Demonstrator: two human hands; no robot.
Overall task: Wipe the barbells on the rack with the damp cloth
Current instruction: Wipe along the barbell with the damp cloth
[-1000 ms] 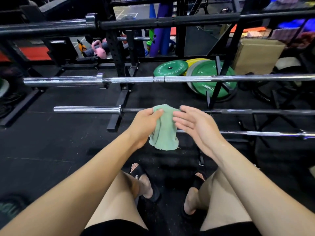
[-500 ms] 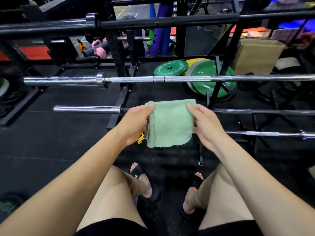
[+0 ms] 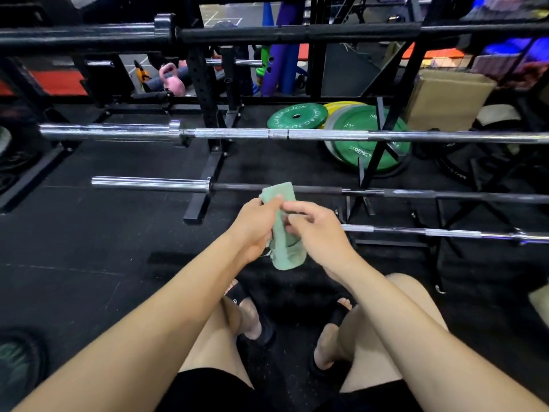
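Note:
A green cloth (image 3: 286, 254) hangs folded narrow between my two hands, just in front of the rack. My left hand (image 3: 255, 227) pinches its upper left edge. My right hand (image 3: 315, 230) grips it from the right with curled fingers. Several barbells lie level on the black rack: a black one (image 3: 297, 34) at the top, a silver one (image 3: 237, 133) below it, a dark-shafted one (image 3: 148, 183) right behind the cloth, and a lower silver one (image 3: 445, 232) to the right of my right hand. The cloth touches no bar.
Green plates (image 3: 361, 126) lean behind the rack. A pink kettlebell (image 3: 172, 80) sits at the back left, a cardboard box (image 3: 445, 99) at the right. The rack's black foot (image 3: 196, 209) stands left of my hands. My sandalled feet (image 3: 252, 319) are on the black floor.
The cloth was stretched wide between both hands half a second ago. Now my hands have come together and the cloth is folded into a narrow strip.

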